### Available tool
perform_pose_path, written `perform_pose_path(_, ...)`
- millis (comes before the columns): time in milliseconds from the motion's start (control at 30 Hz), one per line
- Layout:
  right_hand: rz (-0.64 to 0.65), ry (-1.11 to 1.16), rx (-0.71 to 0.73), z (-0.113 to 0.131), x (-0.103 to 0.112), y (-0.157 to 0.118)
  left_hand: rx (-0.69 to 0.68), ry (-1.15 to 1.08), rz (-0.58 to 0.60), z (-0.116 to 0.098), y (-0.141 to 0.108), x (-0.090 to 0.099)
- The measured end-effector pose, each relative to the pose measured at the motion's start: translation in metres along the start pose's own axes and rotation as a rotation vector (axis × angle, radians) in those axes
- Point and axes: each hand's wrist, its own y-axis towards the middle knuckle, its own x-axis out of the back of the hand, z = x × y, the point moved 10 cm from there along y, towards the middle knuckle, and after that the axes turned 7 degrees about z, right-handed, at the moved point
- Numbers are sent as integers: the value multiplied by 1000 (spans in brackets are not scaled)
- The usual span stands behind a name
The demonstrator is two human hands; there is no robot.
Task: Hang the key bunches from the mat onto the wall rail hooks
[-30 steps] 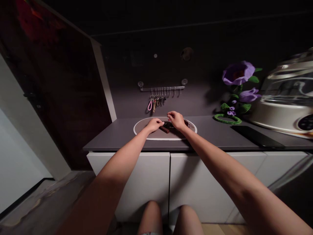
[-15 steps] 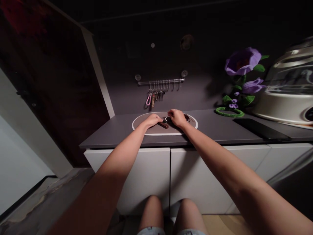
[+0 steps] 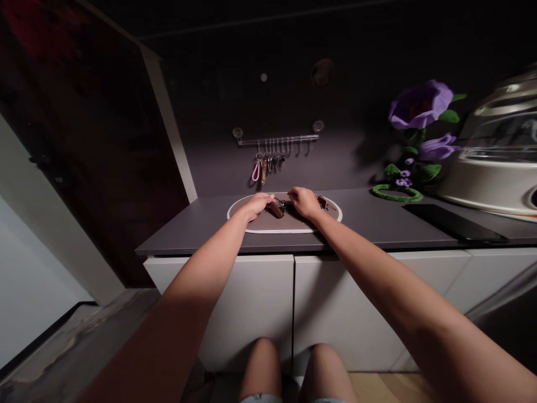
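My left hand (image 3: 257, 205) is closed, fingers pinched at the upper end of a brown key fob (image 3: 276, 210) that slants down to the right. Small metal rings and keys (image 3: 282, 203) show between the fob and my other hand. My right hand (image 3: 302, 201) is bent over with curled fingers at the dark end of these pieces; what it grips is hidden beneath it. Just right of that hand, a small brown tag with a cord (image 3: 322, 202) lies on the mat. Both hands are above an oval brown mat (image 3: 289, 225) with a white rim.
A clear hook rail (image 3: 279, 140) on the wall carries several keys (image 3: 274, 162) and a pink loop (image 3: 255, 171). To the right are purple felt flowers (image 3: 422, 106) on a green ring base, a black phone-like slab (image 3: 455, 221) and a cream appliance (image 3: 495, 182). White cabinet doors (image 3: 251, 308) stand below.
The brown fob has turned steeper and shifted slightly left, its upper end raised in my left hand. My left hand has moved a little left and up; my right hand stays nearly still.
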Motion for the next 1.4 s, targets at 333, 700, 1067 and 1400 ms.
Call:
perform_pose_path(333, -44, 49, 71, 10, 4, 0, 2, -448, -61, -8, -7, -5)
perform_pose_path(700, -137, 145, 253, 29, 13, -6, -34, -685, -134, -18, -14, 0)
perform_pose_path(1067, -129, 140, 411, 54, 10, -14, -118, -753, -73, -28, -12, -3)
perform_pose_path(1400, -111, 121, 374, 54, 10, -15, -124, -714, -14, -37, -18, -10)
